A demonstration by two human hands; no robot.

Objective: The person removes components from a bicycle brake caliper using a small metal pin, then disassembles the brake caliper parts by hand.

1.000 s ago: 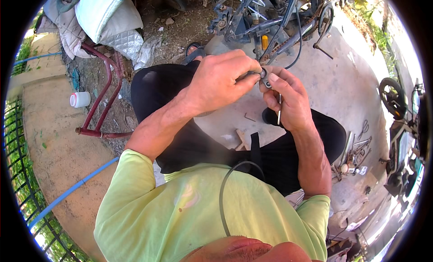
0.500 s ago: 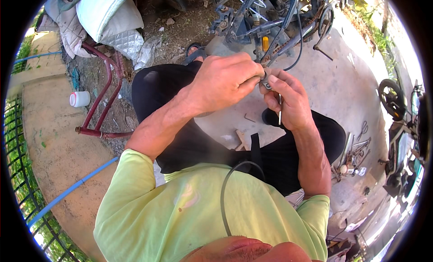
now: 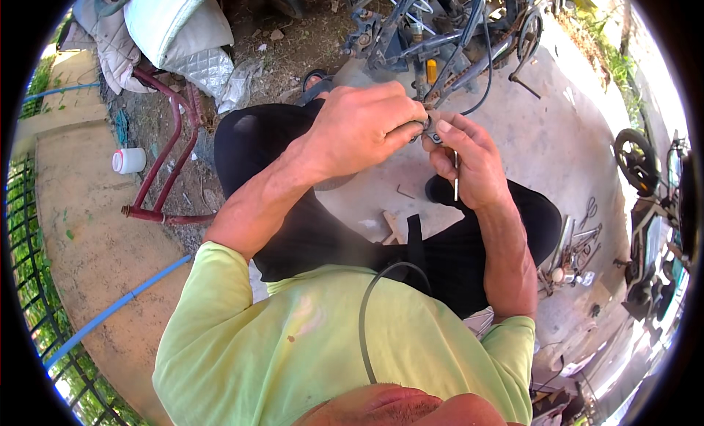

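My two hands meet just below the bike-like frame (image 3: 469,41) at the upper middle. A small grey metal part (image 3: 435,138) with a round hole or bolt head sits between them. My right hand (image 3: 473,158) is closed round it, thumb pressed on its side. A thin pale rod (image 3: 456,182) sticks down from under the right fingers; its upper end is hidden. My left hand (image 3: 367,125) pinches at the part's left side, fingertips together, and what lies inside the pinch is mostly hidden. Close beside the fingers runs a black cable (image 3: 489,78).
A crank with a pedal arm (image 3: 526,89) is at the upper right. Several hand tools (image 3: 576,254) lie on the concrete at right, near a motorbike (image 3: 653,228). On the left are a dark red tube frame (image 3: 176,140), a white tub (image 3: 130,160) and a blue pipe (image 3: 117,305).
My left hand has shifted very slightly left, showing a little more of the metal part. My right hand stays nearly where it was, still holding it.
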